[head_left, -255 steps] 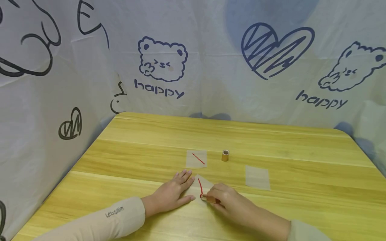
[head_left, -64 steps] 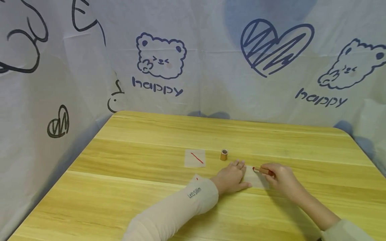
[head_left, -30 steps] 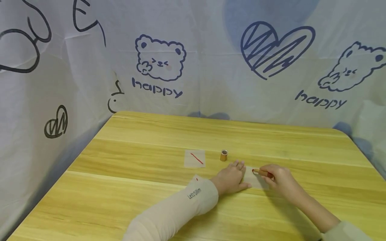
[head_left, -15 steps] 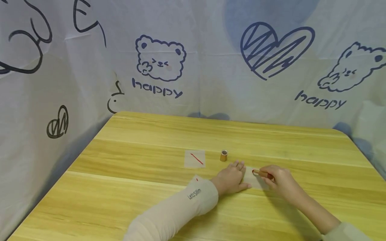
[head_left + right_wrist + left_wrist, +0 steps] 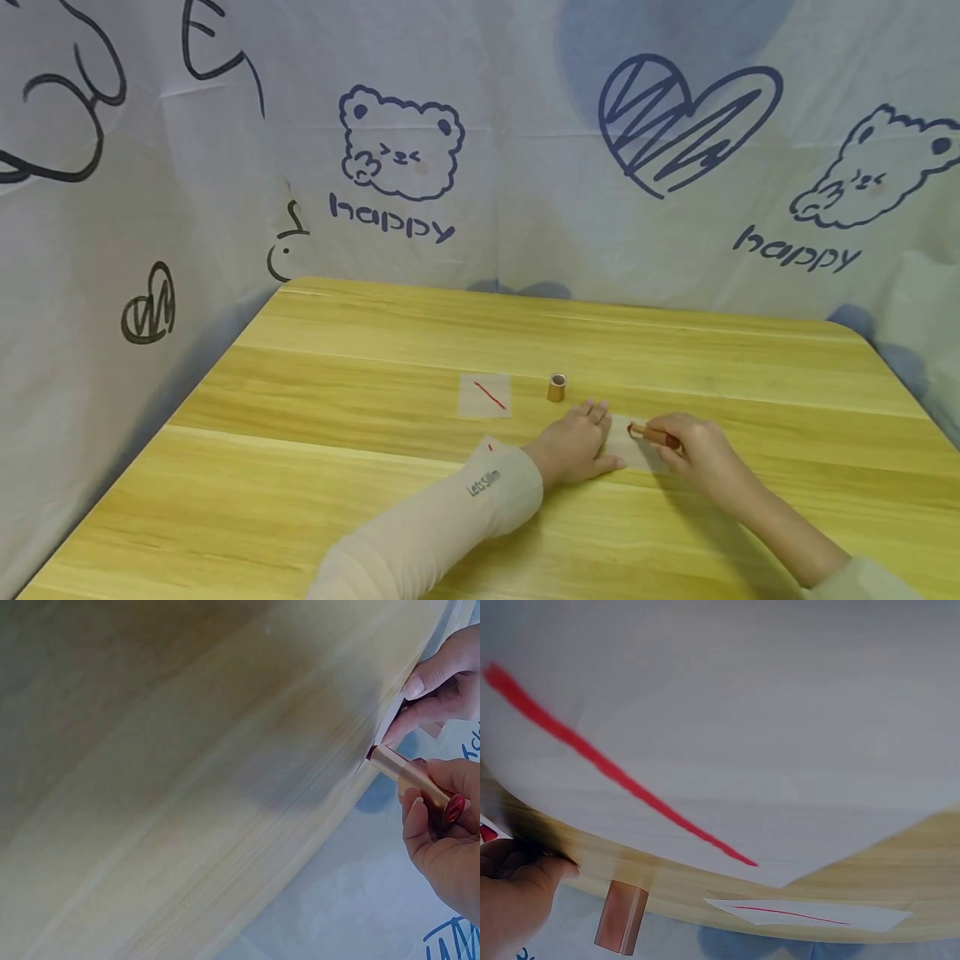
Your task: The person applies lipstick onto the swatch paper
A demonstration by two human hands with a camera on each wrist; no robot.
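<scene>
My right hand (image 5: 697, 450) pinches a lipstick (image 5: 656, 435) with a gold tube and red tip. The tip is right at the upper left part of a small white paper (image 5: 637, 454), with a little red showing there. My left hand (image 5: 573, 442) lies flat with fingers extended over that paper's left edge. In the right wrist view the lipstick (image 5: 412, 776) slants out of the curled fingers, beside the left hand (image 5: 442, 679). The lipstick's gold cap (image 5: 556, 388) stands upright, hollow end up, just beyond the left hand.
A second white paper (image 5: 468, 404) with a red diagonal line lies left of the cap. A third paper (image 5: 483, 450) is mostly hidden under the left sleeve; its red line (image 5: 622, 776) shows in the left wrist view. A printed cloth (image 5: 525, 208) hangs behind the wooden table (image 5: 300, 375).
Since the oldest frame, both hands have moved right from the near middle paper to the right paper. Over the last two seconds the lipstick's tip has shifted slightly toward me; the left hand stays put.
</scene>
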